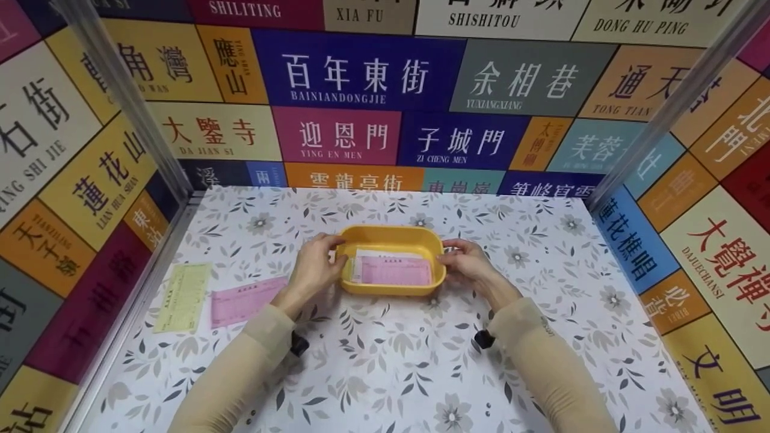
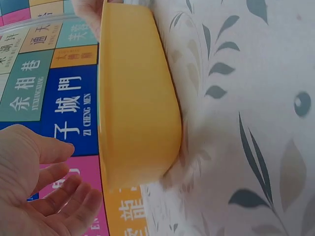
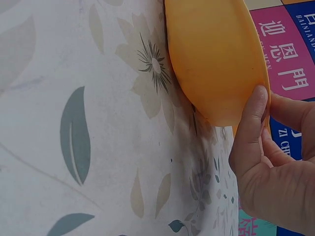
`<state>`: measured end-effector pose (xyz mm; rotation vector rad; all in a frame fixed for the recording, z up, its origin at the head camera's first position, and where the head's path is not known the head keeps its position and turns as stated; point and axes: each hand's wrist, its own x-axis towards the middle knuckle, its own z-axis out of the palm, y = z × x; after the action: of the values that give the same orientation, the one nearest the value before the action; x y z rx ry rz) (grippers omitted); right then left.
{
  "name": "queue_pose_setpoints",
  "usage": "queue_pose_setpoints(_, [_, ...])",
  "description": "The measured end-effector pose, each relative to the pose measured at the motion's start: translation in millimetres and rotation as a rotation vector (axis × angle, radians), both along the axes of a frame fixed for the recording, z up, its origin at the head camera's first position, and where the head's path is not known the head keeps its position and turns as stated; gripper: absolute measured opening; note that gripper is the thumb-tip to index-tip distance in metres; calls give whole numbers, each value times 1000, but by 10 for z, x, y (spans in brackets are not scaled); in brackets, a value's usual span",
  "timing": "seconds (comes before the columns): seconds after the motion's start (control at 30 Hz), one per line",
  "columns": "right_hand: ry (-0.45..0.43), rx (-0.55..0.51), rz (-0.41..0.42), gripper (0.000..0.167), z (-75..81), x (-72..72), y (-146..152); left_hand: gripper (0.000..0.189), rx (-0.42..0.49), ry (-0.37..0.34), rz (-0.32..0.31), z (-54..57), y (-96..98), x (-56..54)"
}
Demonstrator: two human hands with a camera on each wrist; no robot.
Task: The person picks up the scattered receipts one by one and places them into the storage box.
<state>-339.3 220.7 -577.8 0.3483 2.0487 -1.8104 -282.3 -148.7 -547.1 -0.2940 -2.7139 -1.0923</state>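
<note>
A yellow plastic basket (image 1: 394, 290) sits on the patterned tabletop, holding paper slips. A pink slip (image 1: 397, 272) lies uppermost inside, over a white slip (image 1: 385, 254); a greenish strip shows at its left edge. My right hand (image 1: 472, 261) pinches the basket's right rim, thumb on the outer wall (image 3: 211, 59) in the right wrist view. At the left end is my left hand (image 1: 316, 264); in the left wrist view its fingers (image 2: 64, 196) are loosely bent, with a gap between the thumb and the basket's wall (image 2: 133, 93).
Left of the basket, a yellow-green slip (image 1: 182, 297) and another pink slip (image 1: 246, 302) lie on the floral tabletop (image 1: 385, 373). Panels printed with place names (image 1: 361, 72) wall in the back and both sides, with metal posts (image 1: 674, 90) at the corners.
</note>
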Motion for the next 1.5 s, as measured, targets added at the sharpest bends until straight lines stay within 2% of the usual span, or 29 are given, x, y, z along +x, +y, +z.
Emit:
queue_pose_setpoints(0.2, [-10,14,-14,56,-4,-14,18,38,1,-18,39,-5,-170,29])
queue_pose_setpoints(0.33, [-5,5,11,55,-12,-15,17,38,28,-19,57,-56,-320,59])
queue_pose_setpoints(0.53, [9,-16,21,55,-19,-8,-7,38,39,-23,85,-139,-589,122])
queue_pose_setpoints(0.7, [22,-23,23,53,-16,2,-17,36,39,-7,123,-166,-848,153])
queue_pose_setpoints(1.0, [21,8,23,56,-12,-1,3,38,14,-42,165,-144,-1254,174])
queue_pose_setpoints(1.5, [22,-30,22,57,-19,8,5,41,-56,-108,215,-130,-1801,350])
